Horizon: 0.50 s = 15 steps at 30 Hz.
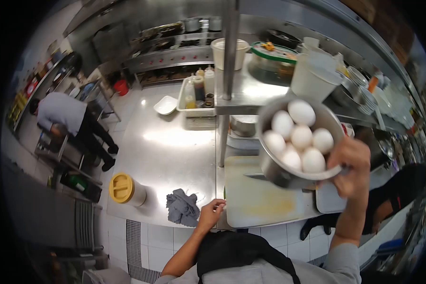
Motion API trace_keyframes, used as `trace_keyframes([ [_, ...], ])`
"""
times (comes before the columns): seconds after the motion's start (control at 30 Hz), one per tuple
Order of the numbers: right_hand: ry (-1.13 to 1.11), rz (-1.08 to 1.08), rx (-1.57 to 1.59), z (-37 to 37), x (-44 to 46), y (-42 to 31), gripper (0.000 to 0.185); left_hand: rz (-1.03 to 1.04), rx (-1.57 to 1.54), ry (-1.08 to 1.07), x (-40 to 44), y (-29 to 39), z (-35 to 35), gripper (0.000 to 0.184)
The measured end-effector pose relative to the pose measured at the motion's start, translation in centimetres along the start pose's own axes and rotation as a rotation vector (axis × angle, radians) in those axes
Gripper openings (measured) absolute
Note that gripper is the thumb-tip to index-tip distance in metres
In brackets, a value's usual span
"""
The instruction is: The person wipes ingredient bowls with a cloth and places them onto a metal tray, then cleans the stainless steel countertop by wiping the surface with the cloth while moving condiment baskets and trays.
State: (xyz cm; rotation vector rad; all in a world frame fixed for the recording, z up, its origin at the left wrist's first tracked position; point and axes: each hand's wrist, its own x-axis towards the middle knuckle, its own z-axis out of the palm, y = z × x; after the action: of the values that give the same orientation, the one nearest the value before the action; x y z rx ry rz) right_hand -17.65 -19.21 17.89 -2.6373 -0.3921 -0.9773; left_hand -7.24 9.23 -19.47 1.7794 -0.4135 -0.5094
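My right hand (pixel 350 165) grips the rim of a metal pot (pixel 285 171), raised and tilted toward me above the cutting board. Several white eggs (pixel 301 137) lie inside it. Under the pot is the pale, yellow-stained cutting board (pixel 265 203), with a dark knife blade (pixel 254 176) partly hidden on it. My left hand (pixel 212 214) hangs low by the board's left edge, fingers curled together; whatever they hold, if anything, is too small to make out. A crumpled grey cloth (pixel 182 208) lies left of that hand.
A yellow-lidded container (pixel 123 189) stands at the counter's left. Squeeze bottles fill a white basket (pixel 186 97) beside a white bowl (pixel 166 105). A metal shelf post (pixel 229 52) rises ahead. One person (pixel 64 113) bends at far left; another person's dark sleeve (pixel 402 189) is at right.
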Motion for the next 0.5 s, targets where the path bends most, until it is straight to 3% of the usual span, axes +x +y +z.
trace_keyframes([
  [0.13, -0.063, 0.104, 0.242, 0.6, -5.5, 1.1, 0.031, 0.076, 0.390, 0.458, -1.2, -4.0, -4.2, 0.014],
  [0.2, -0.114, 0.208, 0.229, 1.7, -7.5, 1.7, 0.033, 0.212, 0.375, 0.564, -1.7, -5.5, -6.1, 0.015],
  [0.27, -0.124, 0.272, 0.168, 3.9, -8.7, 3.1, 0.033, 0.141, 0.536, 0.621, -3.4, -2.6, -7.3, 0.014],
  [0.43, -0.130, 0.339, 0.041, 9.9, -9.7, 11.3, 0.036, -0.103, 0.412, 0.676, -5.9, -3.2, -7.1, 0.014],
  [0.5, 0.027, 0.388, -0.087, 13.4, -9.8, 16.2, 0.038, -0.081, 0.518, 0.639, -7.3, -3.3, -6.1, 0.014],
])
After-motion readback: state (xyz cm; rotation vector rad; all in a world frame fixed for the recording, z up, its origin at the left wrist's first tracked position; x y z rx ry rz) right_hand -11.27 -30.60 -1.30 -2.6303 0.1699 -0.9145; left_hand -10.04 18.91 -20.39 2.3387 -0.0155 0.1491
